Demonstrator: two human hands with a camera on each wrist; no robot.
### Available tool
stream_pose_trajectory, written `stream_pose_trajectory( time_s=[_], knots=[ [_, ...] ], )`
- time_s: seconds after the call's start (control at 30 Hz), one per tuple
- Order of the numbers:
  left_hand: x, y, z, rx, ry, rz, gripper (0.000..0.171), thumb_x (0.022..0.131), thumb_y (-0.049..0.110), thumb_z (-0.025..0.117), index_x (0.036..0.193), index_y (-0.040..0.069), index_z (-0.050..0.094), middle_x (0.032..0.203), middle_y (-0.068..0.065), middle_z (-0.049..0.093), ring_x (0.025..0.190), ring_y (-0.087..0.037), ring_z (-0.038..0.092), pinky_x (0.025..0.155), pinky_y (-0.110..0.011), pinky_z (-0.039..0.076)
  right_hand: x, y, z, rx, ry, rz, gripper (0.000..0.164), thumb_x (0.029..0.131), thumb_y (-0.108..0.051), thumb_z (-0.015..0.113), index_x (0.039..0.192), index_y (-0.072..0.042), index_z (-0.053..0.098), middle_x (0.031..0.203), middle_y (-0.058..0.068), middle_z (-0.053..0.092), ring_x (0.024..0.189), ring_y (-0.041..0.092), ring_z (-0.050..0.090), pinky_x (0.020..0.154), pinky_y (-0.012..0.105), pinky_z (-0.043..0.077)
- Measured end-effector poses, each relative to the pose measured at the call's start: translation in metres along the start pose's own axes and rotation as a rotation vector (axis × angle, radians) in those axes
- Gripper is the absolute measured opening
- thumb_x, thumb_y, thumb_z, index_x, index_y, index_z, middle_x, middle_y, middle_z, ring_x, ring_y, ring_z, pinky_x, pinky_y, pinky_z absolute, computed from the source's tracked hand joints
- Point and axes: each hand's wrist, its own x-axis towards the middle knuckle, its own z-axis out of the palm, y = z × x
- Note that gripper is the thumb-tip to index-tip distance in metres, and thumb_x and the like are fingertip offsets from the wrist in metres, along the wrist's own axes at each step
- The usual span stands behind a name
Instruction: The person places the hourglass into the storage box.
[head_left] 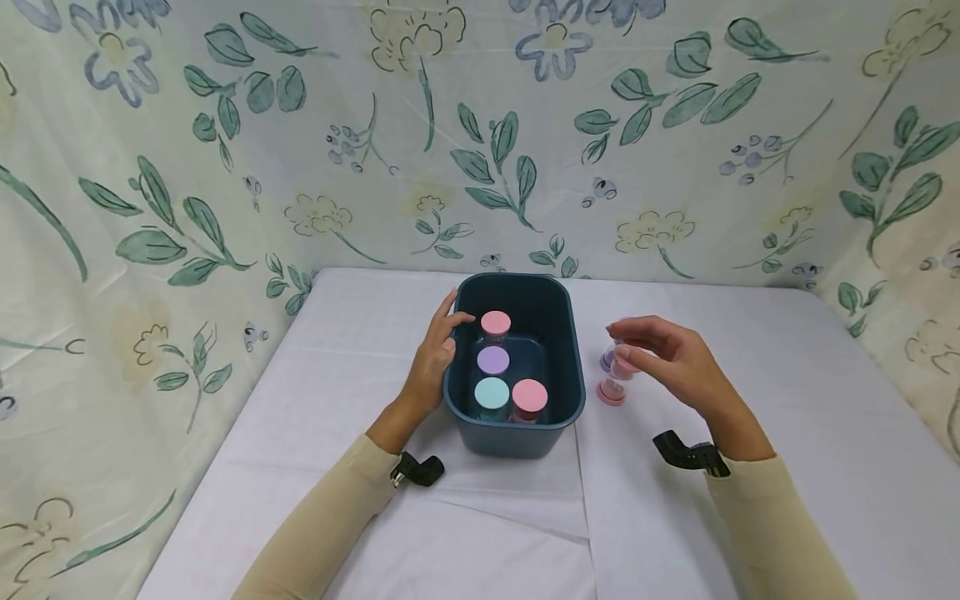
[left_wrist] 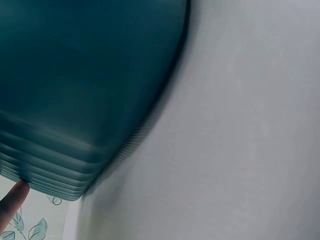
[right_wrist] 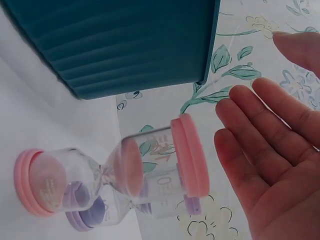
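My left hand (head_left: 431,362) holds the left wall of a dark blue bin (head_left: 517,440), one finger over its rim. In the left wrist view, a fingertip (left_wrist: 20,189) lies against the bin's ridged outer wall (left_wrist: 55,167). My right hand (head_left: 667,358) is to the right of the bin, thumb and fingers apart around the top of a pink sand timer (head_left: 611,393). The right wrist view shows that timer (right_wrist: 189,157) upright on the cloth, the hand (right_wrist: 280,165) beside its top cap without gripping it. A purple sand timer (right_wrist: 87,212) stands behind, partly hidden.
Inside the bin stand several sand timers, seen by their round caps: a pink cap (head_left: 496,322) at the back, a purple cap (head_left: 492,360), a light blue cap (head_left: 491,393) and another pink cap (head_left: 529,396). White cloth (head_left: 787,375) covers the table; a floral curtain (head_left: 420,183) hangs behind.
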Motion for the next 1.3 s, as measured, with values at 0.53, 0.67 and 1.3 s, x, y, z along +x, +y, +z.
stream_pose_trajectory(
  time_s=[0.53, 0.67, 1.3],
  knots=[
    [-0.001, -0.026, 0.002, 0.006, 0.012, 0.024, 0.047, 0.093, 0.023, 0.028, 0.133, 0.009, 0.048, 0.161, -0.009, 0.011, 0.147, -0.027, 0.012, 0.109, -0.064, 0.017, 0.001, 0.013, -0.007, 0.000, 0.020, 0.068, 0.036, 0.088, -0.019, 0.070, 0.123, -0.012, 0.062, 0.124, 0.006, 0.063, 0.115, 0.015, 0.058, 0.088, 0.013, 0.045],
    [0.000, -0.018, 0.001, 0.005, 0.005, 0.010, 0.046, 0.092, 0.018, 0.029, 0.132, 0.003, 0.048, 0.160, -0.017, 0.011, 0.146, -0.035, 0.012, 0.108, -0.066, 0.018, 0.001, 0.016, -0.011, -0.012, 0.027, 0.104, 0.039, 0.087, -0.020, 0.072, 0.124, -0.014, 0.061, 0.125, 0.005, 0.062, 0.117, 0.019, 0.057, 0.087, 0.013, 0.045],
    [-0.001, 0.015, -0.004, 0.006, -0.008, 0.009, 0.046, 0.090, 0.013, 0.030, 0.130, -0.002, 0.047, 0.158, -0.023, 0.013, 0.145, -0.039, 0.014, 0.108, -0.065, 0.018, -0.001, 0.023, -0.013, 0.055, 0.011, 0.142, 0.039, 0.086, -0.020, 0.072, 0.123, -0.011, 0.062, 0.127, 0.006, 0.060, 0.118, 0.027, 0.057, 0.085, 0.015, 0.047]
  ],
)
